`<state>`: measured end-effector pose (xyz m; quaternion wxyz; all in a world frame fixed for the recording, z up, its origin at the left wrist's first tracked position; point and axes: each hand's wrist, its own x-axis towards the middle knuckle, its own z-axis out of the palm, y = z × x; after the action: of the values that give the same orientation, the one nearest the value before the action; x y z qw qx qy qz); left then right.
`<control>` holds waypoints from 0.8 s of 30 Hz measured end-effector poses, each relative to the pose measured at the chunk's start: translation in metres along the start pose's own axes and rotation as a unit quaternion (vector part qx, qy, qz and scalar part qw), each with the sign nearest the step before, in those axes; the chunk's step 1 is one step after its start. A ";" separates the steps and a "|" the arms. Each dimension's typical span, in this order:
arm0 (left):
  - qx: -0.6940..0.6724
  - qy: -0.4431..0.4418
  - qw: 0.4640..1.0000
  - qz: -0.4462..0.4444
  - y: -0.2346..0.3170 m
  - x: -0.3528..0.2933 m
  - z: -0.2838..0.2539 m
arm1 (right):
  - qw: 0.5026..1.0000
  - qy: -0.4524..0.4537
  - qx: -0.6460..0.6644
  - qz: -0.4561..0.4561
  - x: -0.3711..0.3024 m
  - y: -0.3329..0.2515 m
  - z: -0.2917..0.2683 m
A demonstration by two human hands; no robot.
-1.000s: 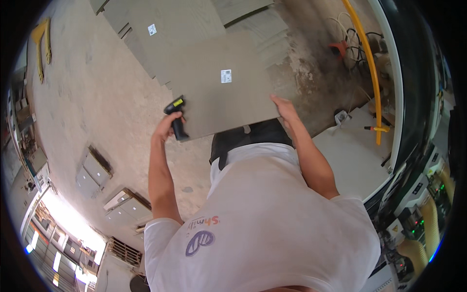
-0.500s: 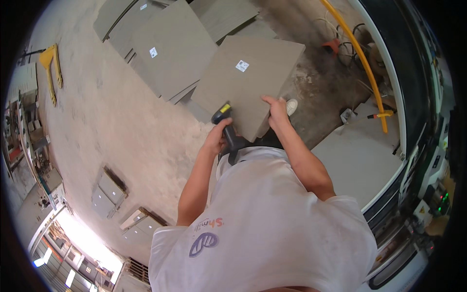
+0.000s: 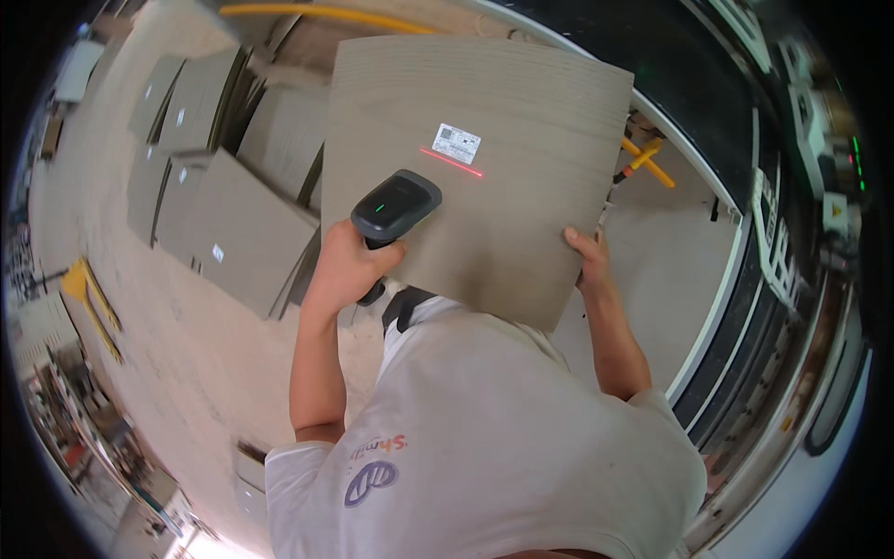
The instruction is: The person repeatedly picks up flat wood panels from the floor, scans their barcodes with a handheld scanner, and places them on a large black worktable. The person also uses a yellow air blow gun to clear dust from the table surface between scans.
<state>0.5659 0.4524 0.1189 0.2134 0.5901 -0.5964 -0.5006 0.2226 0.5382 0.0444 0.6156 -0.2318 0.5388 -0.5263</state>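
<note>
My left hand [image 3: 346, 270] is closed round the handle of a dark grey barcode scanner [image 3: 399, 205], over the left part of a brown-grey wood-grain panel [image 3: 521, 210]. A red scan line from it falls on the panel just below a white label [image 3: 456, 143]. At the panel's right edge my right hand [image 3: 590, 259] grips it, thumb on the top face and fingers mostly hidden beneath. The panel is held up before my body, its near edge close to my shirt.
Stacked panels [image 3: 251, 233] with white labels lie on the floor at the left. Beyond them is a yellow pallet jack [image 3: 88, 298]. A machine with a black bed [image 3: 643, 47] and pale frame runs along the right, and a yellow-handled tool [image 3: 652, 163] lies on a grey surface there.
I have turned toward the machine, and the panel is now lifted closer. The scanner has come up from beside the panel to above it, and its red line now shows near the label.
</note>
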 end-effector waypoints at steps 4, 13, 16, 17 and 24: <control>0.029 -0.029 0.999 0.027 0.073 0.032 0.025 | 0.998 0.039 0.015 -0.051 0.004 -0.037 -0.040; 0.072 -0.072 0.994 0.038 0.176 0.094 0.059 | 0.989 0.016 0.074 -0.126 0.032 -0.083 -0.076; 0.082 -0.076 0.993 0.039 0.190 0.120 0.063 | 0.990 0.014 0.096 -0.106 0.051 -0.088 -0.081; 0.080 -0.078 0.993 0.046 0.188 0.133 0.063 | 0.990 0.013 0.104 -0.094 0.059 -0.088 -0.080; -0.068 -0.136 0.986 0.068 0.158 0.271 0.084 | 0.965 0.030 0.242 -0.097 0.179 -0.054 -0.060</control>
<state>0.3599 0.2015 0.1281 0.2036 0.4591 -0.6231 -0.5996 0.1223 0.3764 -0.0036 0.5828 -0.1109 0.3890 -0.7048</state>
